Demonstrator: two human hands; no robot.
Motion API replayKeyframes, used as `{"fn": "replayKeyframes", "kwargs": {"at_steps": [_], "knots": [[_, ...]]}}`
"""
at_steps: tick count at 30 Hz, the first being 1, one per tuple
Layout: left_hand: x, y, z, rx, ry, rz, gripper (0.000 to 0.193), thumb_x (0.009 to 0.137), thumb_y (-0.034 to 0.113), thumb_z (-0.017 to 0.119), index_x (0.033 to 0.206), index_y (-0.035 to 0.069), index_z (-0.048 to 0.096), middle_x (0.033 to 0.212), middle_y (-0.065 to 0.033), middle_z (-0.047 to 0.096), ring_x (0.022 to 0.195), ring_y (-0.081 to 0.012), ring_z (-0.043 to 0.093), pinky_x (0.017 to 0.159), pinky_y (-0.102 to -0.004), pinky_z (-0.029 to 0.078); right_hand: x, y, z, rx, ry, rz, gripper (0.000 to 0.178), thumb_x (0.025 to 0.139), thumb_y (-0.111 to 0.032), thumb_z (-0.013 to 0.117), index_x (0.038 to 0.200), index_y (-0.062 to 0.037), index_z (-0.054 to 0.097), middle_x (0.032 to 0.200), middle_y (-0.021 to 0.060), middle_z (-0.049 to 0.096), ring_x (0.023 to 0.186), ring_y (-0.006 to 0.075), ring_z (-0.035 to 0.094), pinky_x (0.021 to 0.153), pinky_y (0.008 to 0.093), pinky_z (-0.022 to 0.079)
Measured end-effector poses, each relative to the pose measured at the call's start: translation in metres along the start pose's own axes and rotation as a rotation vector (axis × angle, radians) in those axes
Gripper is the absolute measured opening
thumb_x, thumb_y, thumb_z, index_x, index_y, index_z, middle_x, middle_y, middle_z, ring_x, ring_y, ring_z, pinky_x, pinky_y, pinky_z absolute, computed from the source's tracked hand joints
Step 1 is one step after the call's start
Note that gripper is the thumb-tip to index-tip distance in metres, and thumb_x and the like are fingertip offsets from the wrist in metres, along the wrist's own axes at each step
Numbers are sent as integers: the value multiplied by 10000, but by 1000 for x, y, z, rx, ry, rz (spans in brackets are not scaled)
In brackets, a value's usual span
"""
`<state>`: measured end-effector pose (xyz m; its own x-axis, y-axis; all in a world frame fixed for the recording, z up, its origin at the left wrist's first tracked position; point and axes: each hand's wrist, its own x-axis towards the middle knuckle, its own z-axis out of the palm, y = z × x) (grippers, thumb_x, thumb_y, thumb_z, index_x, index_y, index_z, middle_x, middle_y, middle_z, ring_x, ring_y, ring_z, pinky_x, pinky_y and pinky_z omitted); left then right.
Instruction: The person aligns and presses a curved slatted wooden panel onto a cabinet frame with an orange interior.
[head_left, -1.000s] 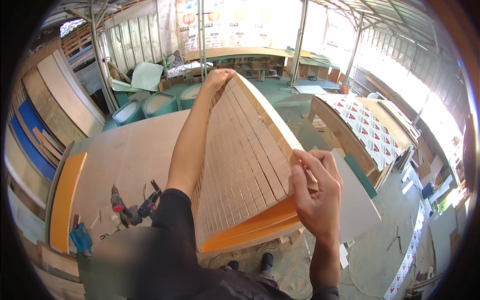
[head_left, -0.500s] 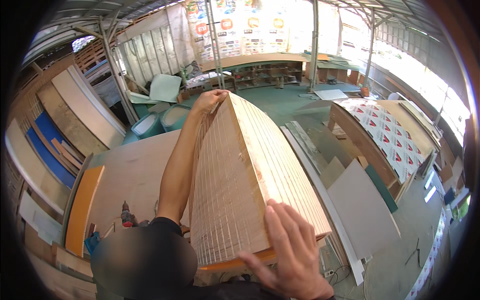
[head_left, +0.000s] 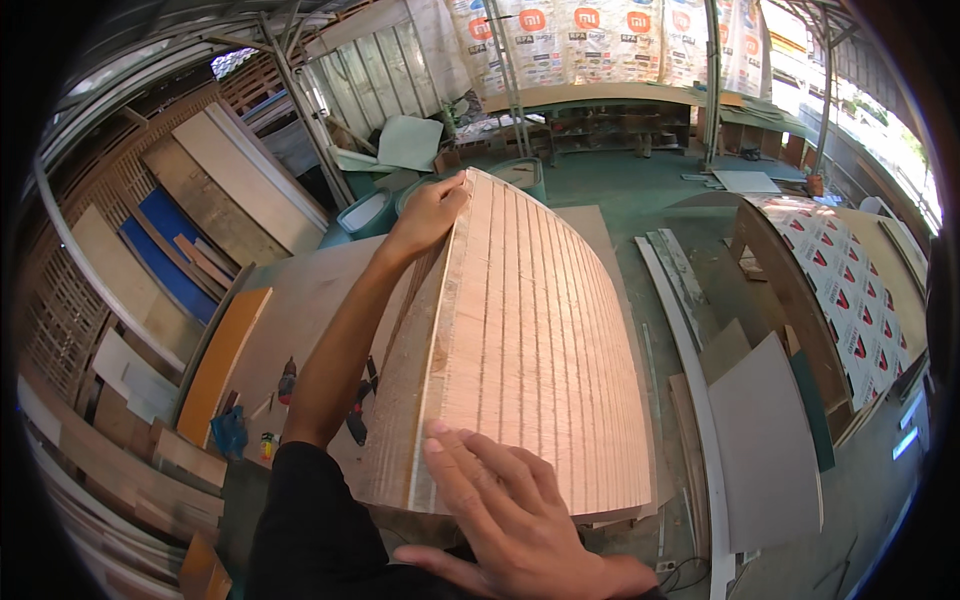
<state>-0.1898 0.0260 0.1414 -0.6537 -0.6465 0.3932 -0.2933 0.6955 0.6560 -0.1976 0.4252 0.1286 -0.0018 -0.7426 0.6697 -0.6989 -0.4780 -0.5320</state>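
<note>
In front of me stands a curved plywood piece [head_left: 540,340] with rows of narrow parallel grooves across its bowed face. A straight edge runs along its left side from the near end to the far corner. My left hand [head_left: 432,215] is closed around that far upper corner, its fingertips partly hidden behind the edge. Near the close end of the same edge lies my right hand [head_left: 505,505], palm down, its fingers stretched out and its thumb spread away, touching the grooved surface.
A cordless drill [head_left: 288,380] lies on the wide board left of the piece, near an orange panel [head_left: 225,365] and a blue plastic bag [head_left: 229,432]. Long white strips [head_left: 690,400] and a grey sheet [head_left: 765,450] are at right. Boards [head_left: 215,180] lean at the left wall.
The plywood piece has turned so its grooved curved face shows more and its left side less. My view has swung left. Both hands stay at the edge, the right one now lying flatter.
</note>
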Motion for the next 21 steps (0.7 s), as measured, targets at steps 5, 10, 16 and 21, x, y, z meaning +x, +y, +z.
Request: {"fn": "replayKeyframes", "kwargs": {"at_steps": [5,10,16,21], "knots": [[1,21,-8,-82,-160,-67,629,951,304,548,1444,-52,387,1341,-151,569,1182,-187,550,1006,-273,394,-14,23,-9,104,-100,-78,786,830,-394,681,1447,-13,378,1482,143,407,1363,296,390,1086,445,319],[0,19,-12,-114,-208,-86,681,974,301,523,1496,-52,264,1507,-144,380,1371,-197,377,1116,-284,282,-23,41,-21,94,-215,-143,777,816,-339,675,1484,-102,358,1528,106,359,1409,268,339,1116,434,291],[-1,25,-7,-201,-254,-141,726,989,334,491,1535,-16,167,1561,-130,284,1416,-194,294,1141,-291,231,-25,58,-5,81,-138,-250,654,872,-327,656,1443,-98,432,1504,85,403,1309,309,443,1032,404,393],[-2,25,-14,-26,-257,-121,766,971,346,511,1534,-28,150,1575,-153,257,1433,-205,269,1143,-279,212,-28,56,0,54,-160,-220,719,851,-405,666,1484,-207,389,1552,-4,342,1364,283,386,1047,396,362]]}}
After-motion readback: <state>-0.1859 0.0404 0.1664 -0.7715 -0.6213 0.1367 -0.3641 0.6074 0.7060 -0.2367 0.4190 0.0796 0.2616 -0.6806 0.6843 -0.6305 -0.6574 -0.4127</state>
